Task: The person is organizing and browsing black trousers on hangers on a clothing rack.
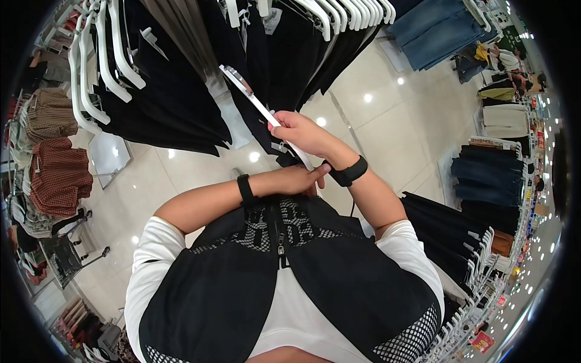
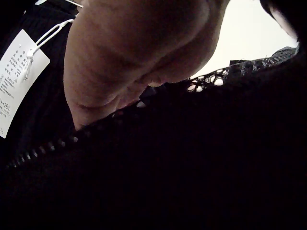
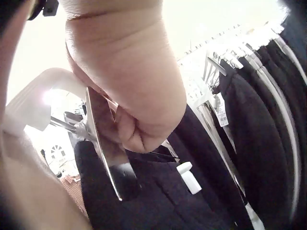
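My right hand (image 1: 302, 134) grips a slim white phone (image 1: 239, 80), seen almost edge-on in the head view. Its shiny dark face (image 3: 103, 127) shows below the fingers in the right wrist view. Just beneath, my left hand (image 1: 295, 178) holds the end of a white hanger (image 1: 301, 155) close to my vest. In the right wrist view the hanger's curved end (image 3: 53, 84) carries a metal bar. Black trousers (image 3: 144, 191) hang below it. A white printed tag (image 2: 21, 76) lies against dark fabric beside my left hand (image 2: 129, 52), whose fingertips are hidden behind the vest.
White hangers (image 1: 91, 72) with dark trousers (image 1: 163, 103) crowd the rack ahead. Folded jeans (image 1: 430, 33) hang at the upper right, and checked shirts (image 1: 57, 175) at the left. More racked trousers (image 1: 433, 233) stand close on my right. Pale glossy tiles (image 1: 387, 115) cover the floor.
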A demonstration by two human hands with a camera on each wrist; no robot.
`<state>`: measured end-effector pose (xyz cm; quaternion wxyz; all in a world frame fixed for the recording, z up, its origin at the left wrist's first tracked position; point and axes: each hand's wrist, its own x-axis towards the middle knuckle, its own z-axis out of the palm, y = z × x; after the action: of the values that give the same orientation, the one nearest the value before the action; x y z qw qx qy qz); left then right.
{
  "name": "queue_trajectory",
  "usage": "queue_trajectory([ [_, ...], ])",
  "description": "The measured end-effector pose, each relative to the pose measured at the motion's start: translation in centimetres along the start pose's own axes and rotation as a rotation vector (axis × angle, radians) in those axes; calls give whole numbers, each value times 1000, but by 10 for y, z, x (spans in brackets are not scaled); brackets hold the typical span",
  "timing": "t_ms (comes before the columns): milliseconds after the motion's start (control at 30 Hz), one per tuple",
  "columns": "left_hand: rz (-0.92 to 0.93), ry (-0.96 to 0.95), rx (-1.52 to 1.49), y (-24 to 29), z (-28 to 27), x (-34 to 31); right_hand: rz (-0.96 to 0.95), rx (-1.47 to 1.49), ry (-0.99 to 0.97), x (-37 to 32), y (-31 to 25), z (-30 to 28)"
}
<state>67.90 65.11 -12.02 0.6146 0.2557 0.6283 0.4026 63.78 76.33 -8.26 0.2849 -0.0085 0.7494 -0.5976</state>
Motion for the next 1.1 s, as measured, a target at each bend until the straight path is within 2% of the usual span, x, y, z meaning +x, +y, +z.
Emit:
queue_trajectory([
  [667,-35,53,21,2,-3,-7,-37,-136,8,10,0,7],
  [733,-45,44,5,4,-5,-8,-59,-147,54,8,-3,3],
  [800,20,24,27,0,-8,-7,-80,-157,100,2,-7,-3],
  [933,187,18,174,0,-19,-23,-95,-254,64,-15,-10,-16],
  [1033,175,97,311,5,-34,-48,-94,-264,55,-31,-15,-24],
  [1100,173,187,232,1,-45,-64,-118,-276,63,-39,-12,-28],
])
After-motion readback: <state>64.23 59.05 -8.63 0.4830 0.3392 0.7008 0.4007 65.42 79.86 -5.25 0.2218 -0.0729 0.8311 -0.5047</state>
